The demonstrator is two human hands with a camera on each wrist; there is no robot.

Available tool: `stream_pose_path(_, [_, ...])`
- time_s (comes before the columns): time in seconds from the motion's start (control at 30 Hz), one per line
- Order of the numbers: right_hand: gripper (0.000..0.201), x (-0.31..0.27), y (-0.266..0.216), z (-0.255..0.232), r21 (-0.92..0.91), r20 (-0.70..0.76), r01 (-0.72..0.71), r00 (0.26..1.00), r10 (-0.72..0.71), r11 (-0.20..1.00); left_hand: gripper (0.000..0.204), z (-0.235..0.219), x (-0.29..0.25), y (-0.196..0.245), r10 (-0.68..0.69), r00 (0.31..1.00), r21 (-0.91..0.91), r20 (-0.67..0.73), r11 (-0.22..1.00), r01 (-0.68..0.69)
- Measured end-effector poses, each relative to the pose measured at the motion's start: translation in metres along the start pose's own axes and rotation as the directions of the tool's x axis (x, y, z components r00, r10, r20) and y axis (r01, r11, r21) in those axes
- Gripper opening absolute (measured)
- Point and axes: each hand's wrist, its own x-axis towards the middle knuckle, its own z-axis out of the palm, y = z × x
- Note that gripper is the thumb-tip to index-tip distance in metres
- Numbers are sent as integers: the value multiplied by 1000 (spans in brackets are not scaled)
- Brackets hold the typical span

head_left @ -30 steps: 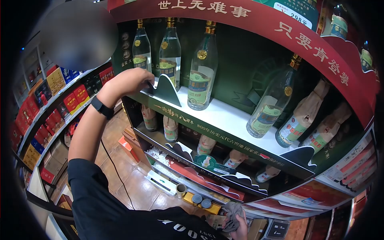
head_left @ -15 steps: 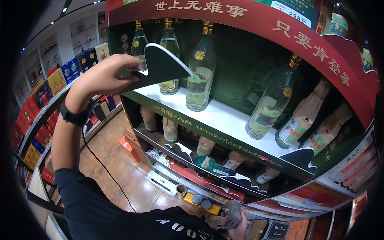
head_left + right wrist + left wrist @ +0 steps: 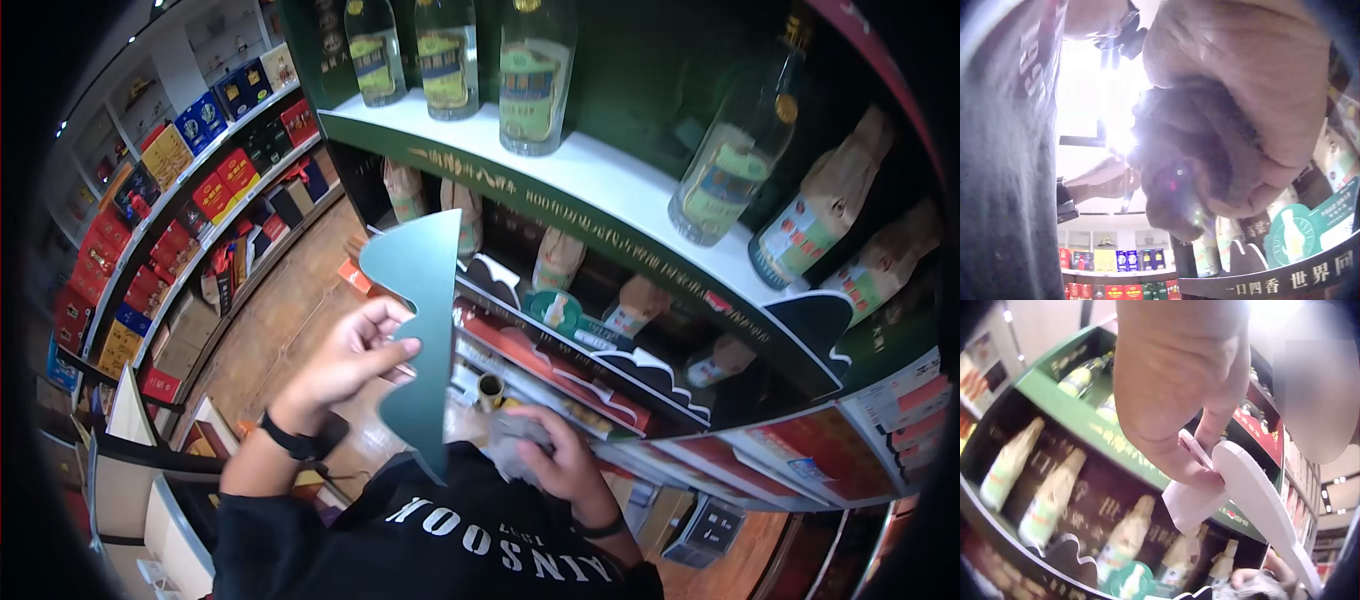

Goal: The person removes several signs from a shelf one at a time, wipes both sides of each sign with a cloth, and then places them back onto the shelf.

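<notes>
My left hand (image 3: 355, 360) pinches a dark green display board (image 3: 432, 330) with a wavy edge, thumb on its face, in front of my chest. In the left wrist view the white edge of the board (image 3: 1260, 494) runs from my left fingers (image 3: 1175, 456) to the lower right. A crumpled grey cloth (image 3: 515, 445) is gripped in my right hand (image 3: 565, 460), close to the right of the board's lower end. The right wrist view shows the cloth (image 3: 1197, 150) bunched under the curled right hand (image 3: 1260, 69).
Clear glass bottles (image 3: 532, 95) stand on a white upper shelf (image 3: 610, 160) ahead, with paper-wrapped bottles (image 3: 825, 205) at its right. Another wavy dark board (image 3: 810, 325) stands at that shelf's right front. More wrapped bottles (image 3: 560, 258) stand below. Boxed goods (image 3: 225, 185) line curved shelves at left.
My left hand has lifted the wavy board off the upper shelf's left front and brought it down towards my chest. My right hand has risen with the cloth. The head view has tilted down.
</notes>
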Motion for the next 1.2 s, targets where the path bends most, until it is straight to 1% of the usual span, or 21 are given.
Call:
stream_pose_path(0.03, [40, 5, 4, 9, -14, 60, -4, 998, 5, 1000, 22, 11, -2, -21, -35, 999, -92, -20, 995, 33])
stream_pose_path(0.1, [44, 7, 25, 27, -98, 98, 8, 995, 2, 995, 21, 23, -4, -63, -90, 994, -226, -66, 971, 73])
stream_pose_path(0.13, [43, 12, 24, 31, 37, 209, -83, 975, 74, 996, 20, 28, -7, -76, -102, 993, -247, -64, 965, 83])
stream_pose_path(0.17, [36, 12, 25, 38, 121, 263, -178, 954, 141, 977, 20, 30, -10, -85, -109, 992, -265, -65, 960, 88])
stream_pose_path(0.23, [27, 4, 38, 47, 289, 344, -358, 904, 252, 888, 20, 34, -16, -102, -110, 991, -290, -79, 953, 83])
stream_pose_path(0.3, [24, 1, 48, 55, 373, 382, -383, 894, 236, 845, 22, 33, -19, -113, -88, 991, -301, -103, 952, 53])
stream_pose_path(0.33, [22, 0, 48, 59, 411, 395, -392, 890, 227, 823, 27, 28, -21, -116, -34, 998, -224, -59, 974, 20])
stream_pose_path(0.43, [22, 4, 31, 64, 354, 343, -369, 906, 248, 859, 42, 18, -12, -134, 83, 996, -353, -33, 931, -90])
stream_pose_path(0.47, [23, 3, 33, 63, 370, 384, -401, 887, 255, 838, 57, 21, -8, -137, 83, 993, -325, -79, 940, -105])
stream_pose_path(0.57, [23, 5, 26, 71, 371, 312, -281, 936, 166, 885, 61, 17, 11, -143, 75, 975, -346, -211, 927, -146])
stream_pose_path(0.6, [25, 4, 29, 68, 289, 359, -364, 899, 253, 885, 64, 16, 18, -140, 143, 965, -294, -219, 934, -205])
stream_pose_path(0.7, [28, 15, 21, 84, 397, 455, -370, 874, 170, 840, 72, 9, 24, -114, 229, 954, -294, -194, 914, -279])
stream_pose_path(0.73, [32, 20, 24, 90, 380, 492, -372, 857, 156, 847, 72, -4, 32, -117, 301, 939, -302, -165, 891, -339])
stream_pose_path(0.83, [32, 40, 29, 125, 441, 465, -447, 855, 228, 778, 71, -44, 45, -114, 357, 934, -369, -19, 866, -339])
stream_pose_path(0.9, [32, 59, 32, 155, 428, 345, -375, 909, 235, 822, 71, -71, 46, -114, 360, 932, -415, 50, 856, -309])
stream_pose_path(0.97, [32, 79, 37, 186, 401, 223, -309, 946, 236, 862, 74, -92, 47, -112, 367, 928, -451, 69, 841, -299])
stream_pose_path(1.0, [31, 89, 41, 199, 348, 208, -272, 956, 209, 897, 72, -101, 52, -111, 421, 903, -528, 86, 788, -317])
stream_pose_path(1.07, [32, 108, 47, 221, 260, 279, -379, 910, 307, 888, 69, -125, 54, -102, 276, 929, -629, 247, 775, -63])
stream_pose_path(1.1, [32, 115, 51, 233, 215, 312, -429, 881, 355, 877, 67, -136, 53, -98, 209, 920, -659, 333, 749, 68])
stream_pose_path(1.13, [32, 120, 63, 244, 235, 360, -479, 851, 382, 846, 60, -146, 52, -98, 97, 927, -588, 363, 795, 147])
stream_pose_path(1.2, [34, 122, 88, 265, 319, 326, -473, 868, 374, 821, 58, -177, 57, -116, 118, 880, -608, 460, 765, 215])
